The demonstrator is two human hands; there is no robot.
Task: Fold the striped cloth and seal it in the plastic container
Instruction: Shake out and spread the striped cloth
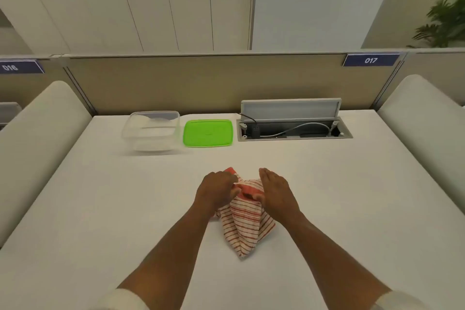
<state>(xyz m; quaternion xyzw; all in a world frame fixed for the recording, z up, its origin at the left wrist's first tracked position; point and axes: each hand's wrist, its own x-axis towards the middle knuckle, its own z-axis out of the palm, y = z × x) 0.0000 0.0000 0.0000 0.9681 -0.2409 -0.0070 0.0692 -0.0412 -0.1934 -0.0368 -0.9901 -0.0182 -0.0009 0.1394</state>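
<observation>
The red-and-white striped cloth point(245, 224) is bunched and lifted at its far end, with its near end draping down to the white table point(100, 209). My left hand point(216, 190) grips the cloth's upper left edge with curled fingers. My right hand point(274, 190) holds the upper right edge, thumb pinching the fabric and fingers extended. A clear plastic container point(152, 131) stands open at the back left. Its green lid point(207, 132) lies flat just to the right of it.
An open cable hatch point(294, 128) with a raised flap and wires sits at the back right of the table. A beige partition point(201, 83) runs behind. Padded white dividers flank the table on the left point(37, 146) and right point(427, 121).
</observation>
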